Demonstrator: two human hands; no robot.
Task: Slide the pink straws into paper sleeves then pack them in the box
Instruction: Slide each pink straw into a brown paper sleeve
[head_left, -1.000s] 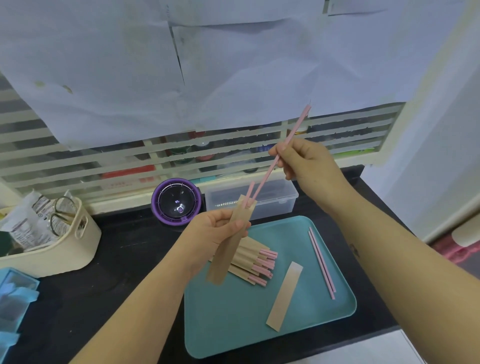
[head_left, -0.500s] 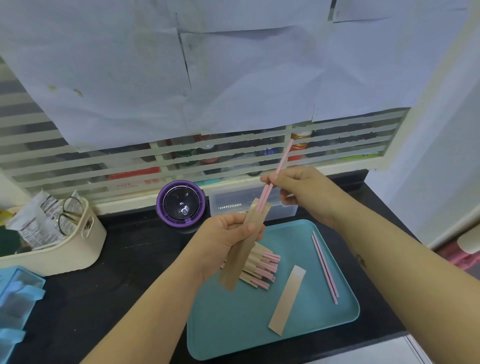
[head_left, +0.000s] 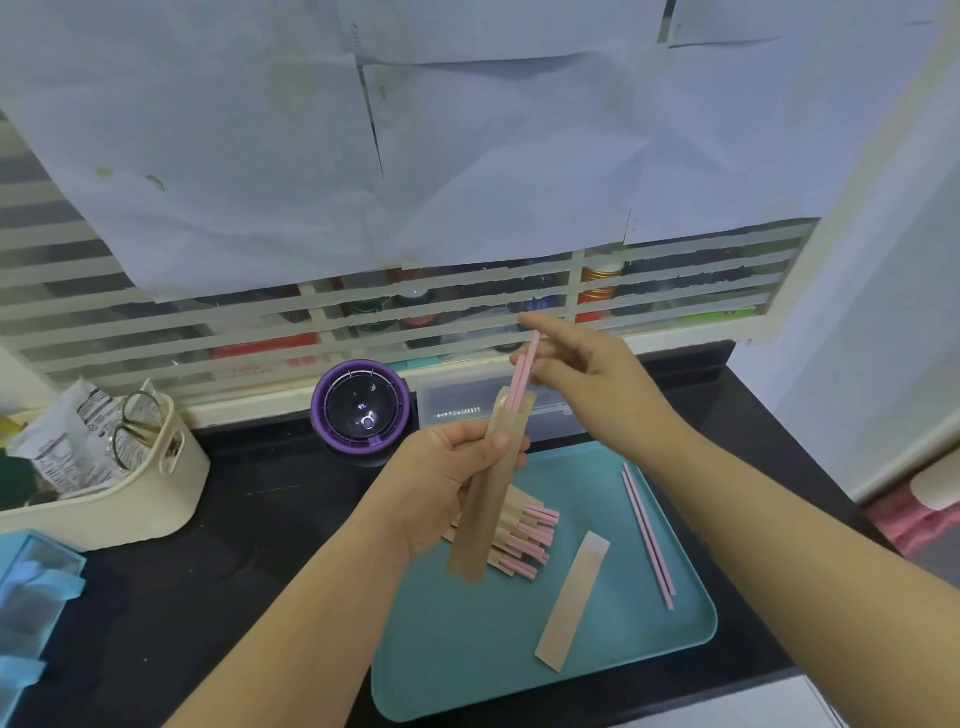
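Observation:
My left hand (head_left: 441, 483) grips a brown paper sleeve (head_left: 488, 499), held upright and tilted above the teal tray (head_left: 467, 654). Two pink straws (head_left: 522, 374) stick out of the sleeve's top, most of their length hidden inside. My right hand (head_left: 587, 374) touches the straws' upper ends with its fingertips, index finger extended. A pile of filled sleeves (head_left: 519, 540) with pink tips lies on the tray behind the held sleeve. One empty sleeve (head_left: 574, 600) and two loose pink straws (head_left: 649, 535) lie on the tray's right half. A clear plastic box (head_left: 457, 410) stands behind the tray.
A purple round container (head_left: 361, 405) sits left of the clear box. A cream basket (head_left: 130, 488) with scissors and packets stands at the far left. Blue items (head_left: 31, 597) lie at the left edge. A slatted window covered with paper rises behind the black counter (head_left: 234, 519).
The two pink straws have slid far down into the sleeve, and my right hand has come down with them towards the sleeve's mouth. My left hand keeps its grip.

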